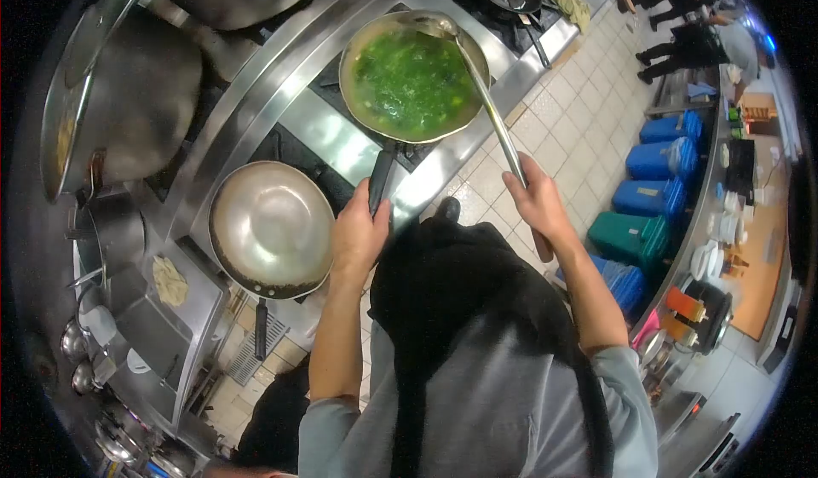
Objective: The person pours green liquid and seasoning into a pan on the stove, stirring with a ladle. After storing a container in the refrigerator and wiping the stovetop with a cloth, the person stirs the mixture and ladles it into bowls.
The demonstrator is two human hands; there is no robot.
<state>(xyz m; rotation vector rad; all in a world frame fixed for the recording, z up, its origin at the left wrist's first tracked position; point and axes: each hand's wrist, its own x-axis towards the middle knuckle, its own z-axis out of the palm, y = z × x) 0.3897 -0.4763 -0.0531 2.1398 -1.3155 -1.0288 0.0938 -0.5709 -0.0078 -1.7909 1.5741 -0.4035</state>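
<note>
On the steel stove (319,133): pan (392,23), green contents (413,90) | left grip (361,229): round handle (381,180) | right grip (538,198): round ladle (487,103) | tiled floor (579,112) beside

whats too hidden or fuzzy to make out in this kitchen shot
All in the head view:
The gripped part of the black handle: hidden by the left hand.
Any flame beneath the green-filled pan: hidden by that pan.
Big pot's contents: mostly hidden by its wall.
Distant people's hands: too small, blurred.

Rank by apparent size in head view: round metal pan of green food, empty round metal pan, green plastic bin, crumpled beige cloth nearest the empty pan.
1. Pan of green food, empty pan: too similar to rank.
2. Green bin.
3. Beige cloth.
</note>
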